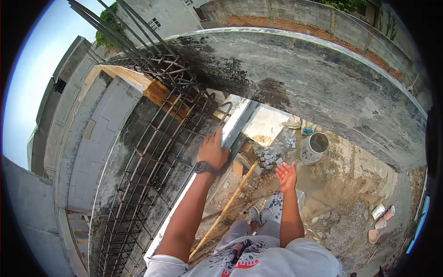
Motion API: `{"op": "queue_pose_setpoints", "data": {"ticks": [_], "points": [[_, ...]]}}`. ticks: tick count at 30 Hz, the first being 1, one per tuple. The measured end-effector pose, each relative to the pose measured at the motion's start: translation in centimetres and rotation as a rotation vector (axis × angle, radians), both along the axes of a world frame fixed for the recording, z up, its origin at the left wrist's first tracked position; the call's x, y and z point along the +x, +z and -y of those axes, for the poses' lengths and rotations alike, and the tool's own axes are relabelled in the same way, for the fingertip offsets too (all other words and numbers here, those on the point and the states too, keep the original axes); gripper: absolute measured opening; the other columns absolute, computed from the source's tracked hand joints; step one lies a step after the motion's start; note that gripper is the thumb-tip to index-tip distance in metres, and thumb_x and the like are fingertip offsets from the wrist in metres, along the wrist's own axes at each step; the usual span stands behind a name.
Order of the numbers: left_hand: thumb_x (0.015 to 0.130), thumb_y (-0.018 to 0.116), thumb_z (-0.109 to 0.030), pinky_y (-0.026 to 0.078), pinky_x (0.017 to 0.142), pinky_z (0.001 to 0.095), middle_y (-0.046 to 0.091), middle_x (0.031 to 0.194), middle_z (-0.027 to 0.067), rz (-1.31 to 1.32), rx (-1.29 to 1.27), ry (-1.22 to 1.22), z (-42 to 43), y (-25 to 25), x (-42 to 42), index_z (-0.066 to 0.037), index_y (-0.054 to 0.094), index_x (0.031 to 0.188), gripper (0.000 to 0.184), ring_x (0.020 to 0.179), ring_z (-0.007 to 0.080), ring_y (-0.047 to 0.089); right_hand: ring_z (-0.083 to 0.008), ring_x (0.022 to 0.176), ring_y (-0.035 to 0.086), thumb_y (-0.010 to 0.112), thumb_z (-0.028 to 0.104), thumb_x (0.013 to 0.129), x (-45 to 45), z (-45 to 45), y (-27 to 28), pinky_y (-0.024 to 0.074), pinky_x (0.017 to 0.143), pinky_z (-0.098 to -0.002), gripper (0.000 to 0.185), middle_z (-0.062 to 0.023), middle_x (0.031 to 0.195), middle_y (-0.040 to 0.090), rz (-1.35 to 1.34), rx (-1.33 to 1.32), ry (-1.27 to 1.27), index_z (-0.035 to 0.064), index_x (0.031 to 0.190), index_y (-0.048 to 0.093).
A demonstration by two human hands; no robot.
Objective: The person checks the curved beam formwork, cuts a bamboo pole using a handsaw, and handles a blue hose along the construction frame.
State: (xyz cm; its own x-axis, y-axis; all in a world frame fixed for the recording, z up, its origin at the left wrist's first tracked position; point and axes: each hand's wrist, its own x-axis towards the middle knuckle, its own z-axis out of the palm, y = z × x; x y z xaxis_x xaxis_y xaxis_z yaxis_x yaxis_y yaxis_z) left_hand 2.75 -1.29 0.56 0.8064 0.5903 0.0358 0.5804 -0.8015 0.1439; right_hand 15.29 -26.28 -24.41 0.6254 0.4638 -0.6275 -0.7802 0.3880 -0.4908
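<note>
My left hand (213, 151), a dark watch (204, 167) on its wrist, rests on the long white-edged beam or board (236, 121). Its index finger points along the edge and its thumb is spread. Beside it on the left runs a cage of steel rebar (147, 159), and a bent bar end (226, 110) curls just beyond the fingertips. My right hand (287, 176) hangs in the air over the ground, palm up with fingers apart, holding nothing. Beneath and between the hands a wooden pole (226, 207) leans at a slant.
A grey bucket (314, 148) stands near broken grey rubble (270, 157) and sacks (301, 124). Several buckets (380, 219) lie at the right. A stained concrete wall (323, 78) curves across the far side. Tall rebar rods (134, 27) rise from a corner beside wooden formwork (161, 94).
</note>
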Motion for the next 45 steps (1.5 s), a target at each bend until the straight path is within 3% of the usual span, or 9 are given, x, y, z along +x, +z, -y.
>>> {"op": "queue_pose_setpoints", "data": {"ticks": [8,15,18,24,26,27,30,36,45], "points": [[0.079,0.076,-0.029,0.044,0.105,0.0452,0.058,0.129,0.0224,-0.007,0.023,0.001,-0.1,-0.5,0.0,-0.009,0.029,0.15,0.088,0.129,0.0404,0.048,-0.0233,0.093,0.066,0.057,0.066,0.089,-1.1,0.7,0.9,0.0516,0.08,-0.0359,0.068,-0.0133,0.108,0.068,0.025,0.015,0.033,0.0054,0.119,0.056],[0.078,0.076,-0.034,0.042,0.104,0.0544,0.056,0.131,0.0244,0.021,-0.07,0.056,0.9,1.6,-0.4,-0.011,0.033,0.147,0.085,0.132,0.041,0.046,-0.0216,0.089,0.067,0.056,0.063,0.091,-0.9,1.6,3.1,0.0515,0.078,-0.0345,0.066,-0.013,0.106,0.069,0.138,-0.084,0.141,0.0049,0.122,0.055],[0.078,0.075,-0.039,0.042,0.103,0.055,0.056,0.131,0.0245,0.096,-0.074,0.038,0.5,1.2,-1.0,-0.01,0.037,0.144,0.082,0.132,0.0409,0.046,-0.0214,0.09,0.067,0.057,0.063,0.09,-1.3,1.7,3.5,0.0506,0.078,-0.0341,0.066,-0.013,0.107,0.069,0.196,-0.141,0.225,0.0047,0.123,0.054],[0.076,0.075,-0.038,0.045,0.098,0.0491,0.058,0.121,0.0227,0.442,-0.093,-0.006,0.7,0.4,-3.4,-0.007,0.05,0.135,0.071,0.115,0.0403,0.056,-0.0219,0.086,0.067,0.062,0.056,0.09,-4.0,1.8,5.2,0.0512,0.075,-0.0339,0.065,-0.0149,0.106,0.069,0.327,-0.272,0.356,0.0006,0.123,0.054],[0.076,0.075,-0.037,0.045,0.098,0.0485,0.057,0.12,0.0226,0.546,-0.108,-0.035,1.3,0.2,-4.7,-0.006,0.05,0.135,0.072,0.114,0.0399,0.056,-0.0214,0.081,0.068,0.064,0.053,0.091,-5.2,2.2,6.0,0.0529,0.069,-0.0322,0.062,-0.015,0.102,0.071,0.374,-0.3,0.369,-0.0008,0.122,0.056],[0.076,0.076,-0.032,0.043,0.1,0.0495,0.055,0.124,0.0222,0.478,-0.141,-0.001,2.1,0.3,-5.7,-0.004,0.049,0.136,0.072,0.118,0.04,0.053,-0.021,0.081,0.068,0.063,0.052,0.091,-5.6,2.4,6.3,0.0529,0.069,-0.0318,0.061,-0.0144,0.101,0.071,0.384,-0.302,0.39,-0.0008,0.121,0.056],[0.075,0.076,-0.027,0.041,0.104,0.0503,0.053,0.129,0.0216,0.566,0.05,-0.096,5.1,-0.2,-9.9,-0.004,0.049,0.136,0.07,0.126,0.0408,0.048,-0.022,0.084,0.068,0.065,0.053,0.089,-7.1,3.3,6.1,0.0527,0.073,-0.0338,0.06,-0.0135,0.101,0.07,0.386,-0.326,0.422,0.0017,0.119,0.056],[0.076,0.077,-0.025,0.038,0.108,0.0499,0.051,0.133,0.0204,0.563,-0.023,-0.05,9.0,1.5,-19.2,-0.008,0.049,0.136,0.069,0.133,0.0416,0.042,-0.0209,0.082,0.068,0.065,0.051,0.09,-10.3,3.3,5.1,0.0535,0.069,-0.0312,0.056,-0.0131,0.101,0.071,0.428,-0.367,0.54,0.0024,0.118,0.058],[0.075,0.078,-0.026,0.041,0.105,0.0491,0.057,0.127,0.0171,0.573,0.069,0.1,9.0,3.9,-30.2,-0.004,0.055,0.128,0.062,0.126,0.0398,0.049,-0.015,0.079,0.067,0.067,0.046,0.091,-18.4,0.1,6.5,0.0525,0.068,-0.027,0.044,-0.0091,0.099,0.071,0.555,-0.32,0.657,0.0063,0.11,0.061]]}}
